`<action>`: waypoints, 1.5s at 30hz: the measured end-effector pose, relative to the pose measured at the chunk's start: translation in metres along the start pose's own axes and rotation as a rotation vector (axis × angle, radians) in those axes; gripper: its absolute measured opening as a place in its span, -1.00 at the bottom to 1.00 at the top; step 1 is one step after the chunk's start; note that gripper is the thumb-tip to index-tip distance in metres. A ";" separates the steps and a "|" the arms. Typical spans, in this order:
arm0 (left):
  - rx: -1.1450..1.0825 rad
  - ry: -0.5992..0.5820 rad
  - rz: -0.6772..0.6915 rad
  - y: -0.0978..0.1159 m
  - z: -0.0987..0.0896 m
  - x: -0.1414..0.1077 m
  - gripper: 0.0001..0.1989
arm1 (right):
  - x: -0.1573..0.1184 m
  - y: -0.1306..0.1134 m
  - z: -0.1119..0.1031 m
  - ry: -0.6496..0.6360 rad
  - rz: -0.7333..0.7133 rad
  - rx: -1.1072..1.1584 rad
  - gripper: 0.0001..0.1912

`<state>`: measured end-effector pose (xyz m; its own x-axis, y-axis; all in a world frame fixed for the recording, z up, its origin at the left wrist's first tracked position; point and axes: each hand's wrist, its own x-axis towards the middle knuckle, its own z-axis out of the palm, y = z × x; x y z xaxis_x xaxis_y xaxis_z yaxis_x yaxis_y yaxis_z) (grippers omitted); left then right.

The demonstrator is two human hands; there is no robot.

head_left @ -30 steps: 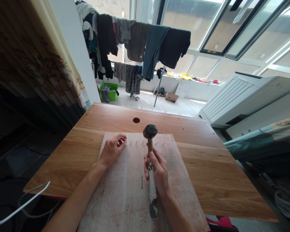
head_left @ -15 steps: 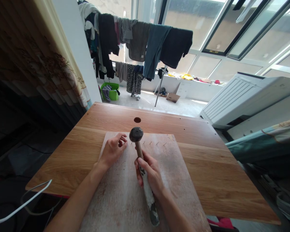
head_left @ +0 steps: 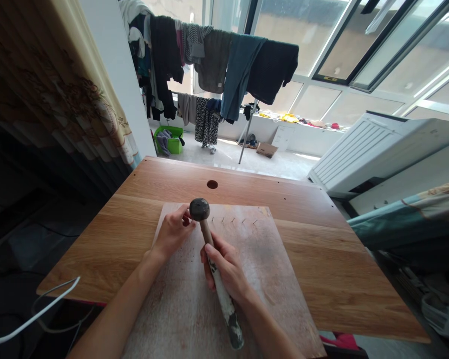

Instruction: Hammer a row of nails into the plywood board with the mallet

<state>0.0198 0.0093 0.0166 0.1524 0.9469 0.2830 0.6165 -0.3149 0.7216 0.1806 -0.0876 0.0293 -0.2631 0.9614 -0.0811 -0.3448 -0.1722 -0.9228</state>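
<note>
My right hand (head_left: pixel 224 267) is wrapped round the handle of a hammer (head_left: pixel 199 209) with a dark rounded head and a worn, paint-marked handle. The hammer head hangs over the upper left of a scuffed wooden board (head_left: pixel 247 284), right beside my left hand (head_left: pixel 174 232). The fingers of my left hand are bent with the tips drawn together at the board; the hammer head partly covers them, and whatever they pinch is hidden. A row of several thin nails (head_left: pixel 233 220) stands in the board to the right of the hammer head, some leaning.
Beneath the board is a wood-grain table (head_left: pixel 333 259) with a round hole (head_left: pixel 212 184) near its far edge. A white cable (head_left: pixel 33 316) curves in at the left. Beyond stand a clothes rack with hanging laundry (head_left: pixel 243 70) and a green basket (head_left: pixel 175 139).
The hammer head has moved left and slightly down, closer to my left fingers, with my right hand shifting left too. My left hand stays in nearly the same place.
</note>
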 end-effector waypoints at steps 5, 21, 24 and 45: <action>0.008 0.010 0.007 -0.004 0.001 0.000 -0.90 | 0.000 0.001 -0.001 -0.012 0.004 0.001 -0.63; 0.012 -0.002 0.015 -0.006 0.001 -0.001 -0.85 | 0.001 -0.001 0.000 -0.014 0.034 0.068 -0.58; 0.007 -0.002 0.012 -0.005 0.001 -0.001 -0.84 | 0.001 -0.001 -0.001 -0.023 0.021 0.069 -0.61; 0.022 -0.031 -0.003 -0.007 0.003 -0.002 -0.92 | 0.001 0.004 -0.001 -0.011 0.011 0.059 -0.63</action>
<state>0.0171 0.0097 0.0091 0.1741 0.9496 0.2605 0.6335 -0.3105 0.7087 0.1804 -0.0874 0.0254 -0.2766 0.9571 -0.0866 -0.3946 -0.1953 -0.8978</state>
